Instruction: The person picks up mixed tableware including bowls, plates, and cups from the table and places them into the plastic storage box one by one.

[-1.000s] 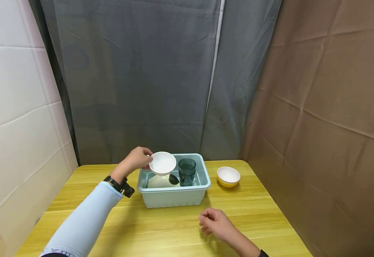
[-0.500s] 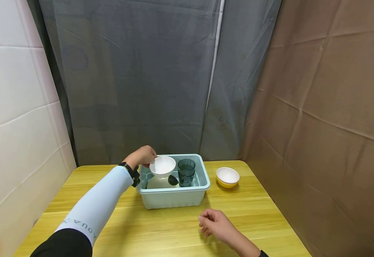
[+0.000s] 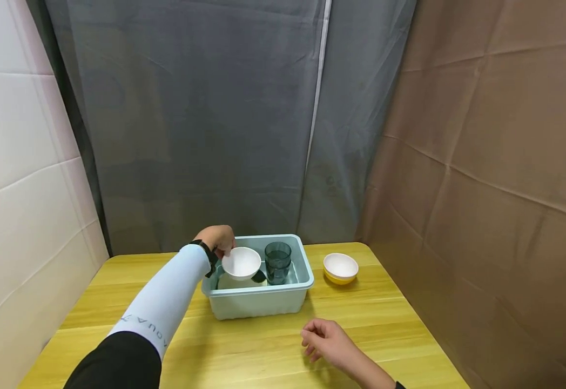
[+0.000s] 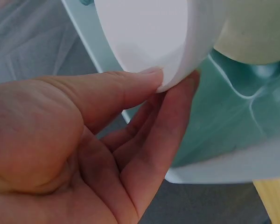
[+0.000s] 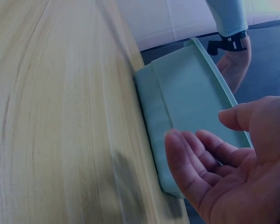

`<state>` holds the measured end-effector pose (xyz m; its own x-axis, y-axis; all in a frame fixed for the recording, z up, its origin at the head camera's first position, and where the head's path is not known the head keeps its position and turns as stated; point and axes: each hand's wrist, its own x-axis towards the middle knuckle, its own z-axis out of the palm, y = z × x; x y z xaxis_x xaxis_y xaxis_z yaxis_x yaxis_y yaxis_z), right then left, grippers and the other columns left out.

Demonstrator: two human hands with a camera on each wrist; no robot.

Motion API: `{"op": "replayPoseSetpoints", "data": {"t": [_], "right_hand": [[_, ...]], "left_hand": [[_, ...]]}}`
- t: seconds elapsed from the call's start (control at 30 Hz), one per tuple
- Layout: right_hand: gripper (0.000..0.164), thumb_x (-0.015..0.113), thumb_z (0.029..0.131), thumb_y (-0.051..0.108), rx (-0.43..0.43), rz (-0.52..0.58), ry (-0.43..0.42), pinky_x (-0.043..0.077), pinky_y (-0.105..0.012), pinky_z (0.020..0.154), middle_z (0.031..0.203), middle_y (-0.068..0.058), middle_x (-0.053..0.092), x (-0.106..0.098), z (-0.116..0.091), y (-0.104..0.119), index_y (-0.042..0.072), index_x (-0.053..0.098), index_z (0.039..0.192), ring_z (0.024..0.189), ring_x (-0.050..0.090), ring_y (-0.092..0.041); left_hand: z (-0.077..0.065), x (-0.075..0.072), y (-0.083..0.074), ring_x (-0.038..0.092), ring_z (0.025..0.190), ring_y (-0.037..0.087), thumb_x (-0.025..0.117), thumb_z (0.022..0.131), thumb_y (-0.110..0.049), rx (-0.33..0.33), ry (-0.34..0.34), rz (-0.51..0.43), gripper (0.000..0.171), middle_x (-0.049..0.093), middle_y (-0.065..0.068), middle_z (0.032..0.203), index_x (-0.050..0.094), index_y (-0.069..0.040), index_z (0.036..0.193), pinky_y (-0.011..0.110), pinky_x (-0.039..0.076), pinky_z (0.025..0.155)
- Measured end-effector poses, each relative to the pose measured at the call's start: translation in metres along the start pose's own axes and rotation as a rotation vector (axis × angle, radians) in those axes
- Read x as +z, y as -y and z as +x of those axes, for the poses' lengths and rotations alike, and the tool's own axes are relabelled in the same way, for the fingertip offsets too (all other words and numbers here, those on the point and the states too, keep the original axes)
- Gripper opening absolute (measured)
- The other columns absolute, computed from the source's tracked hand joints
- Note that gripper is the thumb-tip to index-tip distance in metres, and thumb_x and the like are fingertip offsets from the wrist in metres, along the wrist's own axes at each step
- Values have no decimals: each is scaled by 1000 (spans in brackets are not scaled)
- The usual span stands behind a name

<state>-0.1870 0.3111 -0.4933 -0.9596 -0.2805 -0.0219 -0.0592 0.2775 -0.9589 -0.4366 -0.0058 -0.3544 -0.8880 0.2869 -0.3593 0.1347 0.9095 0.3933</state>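
My left hand pinches the rim of a white bowl between thumb and fingertips, as the left wrist view shows up close. The bowl is over the left part of a pale blue-green plastic bin, low in its opening. Beneath it lies a cream-coloured item with a dark oval patch, partly hidden. Two dark clear tumblers, one stacked in the other, stand in the bin's right part. My right hand hovers in front of the bin with loosely curled fingers, holding nothing.
A yellow bowl with a white inside sits on the wooden table, right of the bin. Grey cloth hangs behind the table, with a white sheet on the left and a brown one on the right.
My left hand has lowered the white bowl into the bin, over the cream item. The right hand keeps its place. The head view has shifted slightly.
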Motion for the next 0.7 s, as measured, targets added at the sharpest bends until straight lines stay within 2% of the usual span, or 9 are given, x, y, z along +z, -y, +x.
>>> {"op": "replayPoseSetpoints", "data": {"t": [0.17,0.23,0.33,0.47,0.53,0.6,0.7], "right_hand": [[20,65,112,14,8,-2,3,66,-43,70,95,-11,72,-4,-1,-2,-5,69,110,84,75,-31],[21,65,112,15,8,-4,4,66,-44,69,95,-10,71,-5,-1,-3,-6,69,110,84,74,-31],[20,64,112,15,9,-6,6,66,-45,70,95,-10,71,-7,-2,-4,-5,69,109,84,75,-33],[19,64,112,15,11,-6,4,66,-46,70,95,-10,71,-9,-2,-4,-3,70,108,84,75,-35],[19,65,112,15,13,-4,2,66,-45,70,95,-10,71,-9,-4,-3,-3,70,108,84,75,-35],[20,65,112,15,14,-7,1,66,-45,69,94,-10,71,-10,-5,-4,-4,69,109,84,75,-35],[20,65,112,14,7,-14,-3,66,-45,69,94,-10,71,-11,-6,-5,-6,69,109,84,75,-36]], "left_hand": [[-4,2,-4,76,84,20,74,101,6,-14,60,26,19,79,12,99,79,-3,117,29,62,79],[-7,2,-7,73,80,18,74,103,3,-49,74,9,20,78,12,98,79,-3,121,27,60,76],[-11,0,-14,67,72,15,72,105,0,-167,95,-34,22,75,10,91,79,-1,125,25,56,69],[-13,0,-25,63,62,14,73,103,0,-373,94,-100,18,70,9,76,81,5,118,25,53,60],[-12,1,-28,64,59,15,74,102,1,-422,93,-106,15,70,9,72,82,7,114,26,54,58],[-12,3,-29,64,57,17,74,100,4,-430,101,-108,14,70,10,70,82,8,110,27,54,57],[-10,7,-28,65,54,16,72,99,7,-398,110,-98,11,70,11,69,82,10,104,25,55,56]]}}
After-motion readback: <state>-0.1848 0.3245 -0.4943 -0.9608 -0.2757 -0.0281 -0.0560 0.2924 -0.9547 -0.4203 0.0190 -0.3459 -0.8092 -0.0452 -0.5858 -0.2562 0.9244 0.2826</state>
